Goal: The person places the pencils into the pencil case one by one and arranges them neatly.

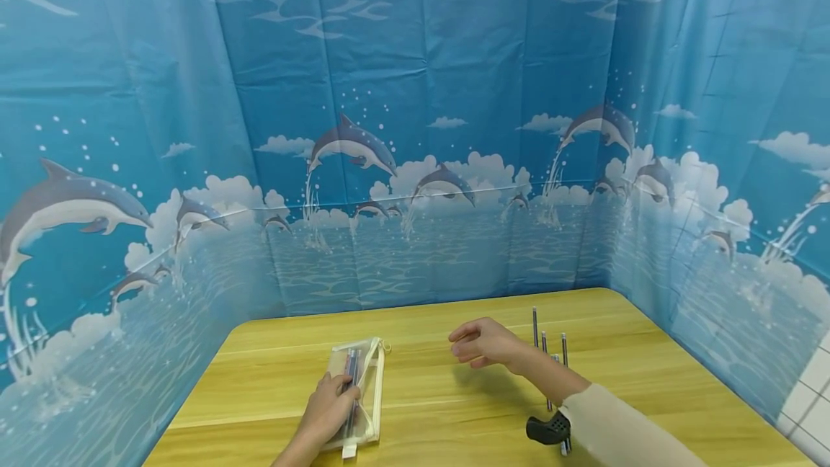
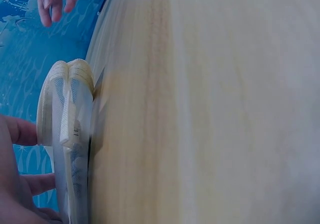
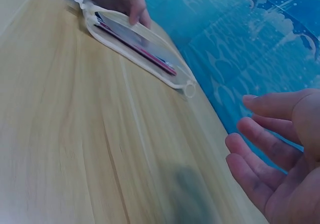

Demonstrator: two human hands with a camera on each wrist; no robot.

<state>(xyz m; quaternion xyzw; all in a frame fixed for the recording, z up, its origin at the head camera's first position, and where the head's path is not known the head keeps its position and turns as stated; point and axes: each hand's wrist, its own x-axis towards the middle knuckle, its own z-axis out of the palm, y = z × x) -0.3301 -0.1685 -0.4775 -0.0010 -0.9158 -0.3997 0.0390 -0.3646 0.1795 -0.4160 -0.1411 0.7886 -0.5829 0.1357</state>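
Observation:
A cream zippered pencil case [image 1: 375, 395] with a see-through mesh face lies on the table at the left, its zipper side gaping. Several dark pencils [image 3: 132, 48] show inside it. My left hand [image 1: 329, 403] holds the case from above, thumb and fingers against its mesh face; the left wrist view has the case [image 2: 75, 134] edge-on beside the fingers. Off to the right, my right hand [image 1: 486, 343] hovers above the table, fingers loosely bent and apart, with nothing in them. Loose dark pencils [image 1: 564, 348] lie beyond the right wrist, partly hidden by the forearm.
The yellow wood-grain table [image 1: 441, 409] has rounded far corners. A blue curtain [image 1: 415, 251] printed with dolphins hangs behind it and along both sides. A black wrist-worn piece [image 1: 547, 429] sits by the right sleeve. White tiles [image 1: 807, 398] show at the lower right.

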